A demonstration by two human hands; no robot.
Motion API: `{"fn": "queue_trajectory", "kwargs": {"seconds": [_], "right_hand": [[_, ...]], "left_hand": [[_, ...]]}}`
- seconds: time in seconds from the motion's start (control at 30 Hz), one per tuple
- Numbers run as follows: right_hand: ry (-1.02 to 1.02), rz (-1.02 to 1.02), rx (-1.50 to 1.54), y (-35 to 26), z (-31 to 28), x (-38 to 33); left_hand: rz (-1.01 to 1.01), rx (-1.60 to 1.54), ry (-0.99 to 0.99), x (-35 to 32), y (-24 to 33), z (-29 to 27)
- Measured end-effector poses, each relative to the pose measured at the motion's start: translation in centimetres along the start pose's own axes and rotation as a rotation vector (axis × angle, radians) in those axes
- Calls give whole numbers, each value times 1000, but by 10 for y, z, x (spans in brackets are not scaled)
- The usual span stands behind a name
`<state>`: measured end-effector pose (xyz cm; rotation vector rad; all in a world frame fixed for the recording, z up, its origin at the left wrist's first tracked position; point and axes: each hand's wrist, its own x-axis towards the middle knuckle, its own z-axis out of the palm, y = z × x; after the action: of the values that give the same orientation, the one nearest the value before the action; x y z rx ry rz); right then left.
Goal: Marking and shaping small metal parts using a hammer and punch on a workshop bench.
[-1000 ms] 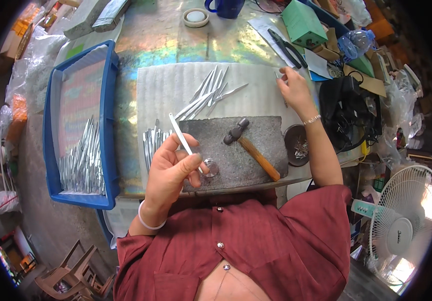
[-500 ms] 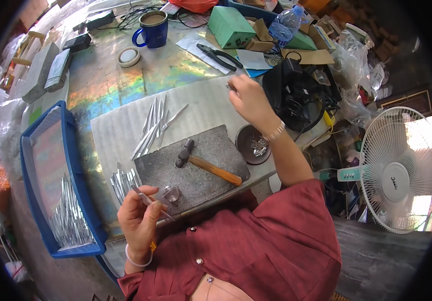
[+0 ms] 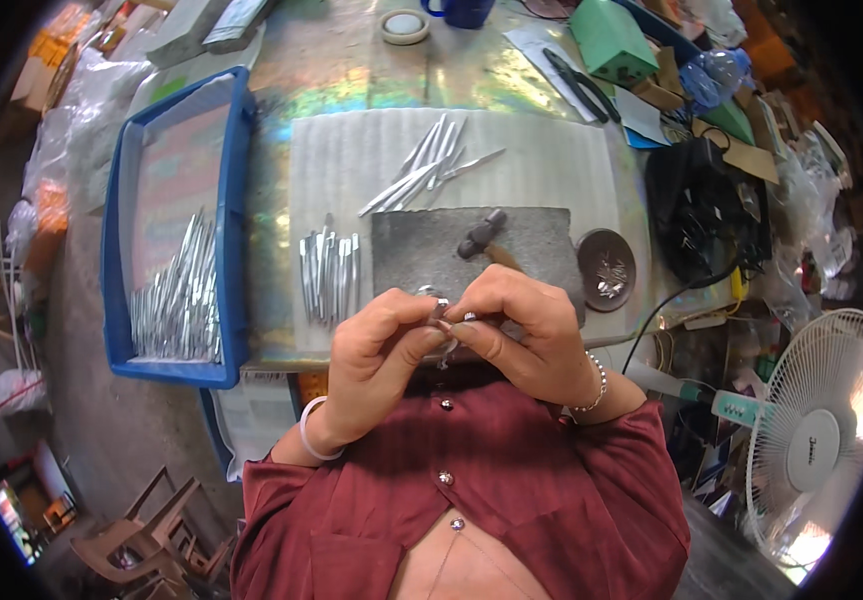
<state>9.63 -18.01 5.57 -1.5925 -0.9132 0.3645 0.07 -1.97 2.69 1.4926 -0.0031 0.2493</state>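
My left hand [image 3: 381, 345] and my right hand [image 3: 523, 330] meet in front of my chest, fingertips pinched together. Between the left fingers shows a bit of a slim silvery metal piece [image 3: 440, 308], mostly hidden by the fingers. A small shiny bit is also at the right fingertips, too small to name. Just beyond the hands lies a dark stone slab [image 3: 416, 245] with a hammer [image 3: 481, 233] on it, its wooden handle partly behind my right hand. Several slim metal pieces [image 3: 329, 270] lie in a row left of the slab, and a loose pile [image 3: 421, 170] is behind it.
A blue tray [image 3: 236, 220] at left holds many more metal pieces. To the right of the slab stands a dark round dish [image 3: 591, 288] of small metal parts. Pliers [image 3: 579, 85], a black bag [image 3: 696, 195] and a green box [image 3: 611, 40] lie farther right; a fan [image 3: 811, 440] stands at far right.
My right hand has come back from the far right side of the table to meet my left hand. The left hand has moved right with the metal piece. The view has shifted.
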Motion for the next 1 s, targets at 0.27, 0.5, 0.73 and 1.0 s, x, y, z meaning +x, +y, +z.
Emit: {"fn": "queue_trajectory", "kwargs": {"seconds": [0.27, 0.5, 0.73, 1.0], "right_hand": [[98, -61, -67, -3, 19, 1], [92, -39, -79, 0, 23, 0], [83, -18, -52, 1, 21, -1], [108, -58, -52, 1, 19, -1]], "left_hand": [[-81, -8, 15, -11, 3, -8], [-79, 26, -38, -9, 2, -11], [-163, -122, -52, -5, 4, -10], [-116, -31, -126, -1, 7, -10]]}}
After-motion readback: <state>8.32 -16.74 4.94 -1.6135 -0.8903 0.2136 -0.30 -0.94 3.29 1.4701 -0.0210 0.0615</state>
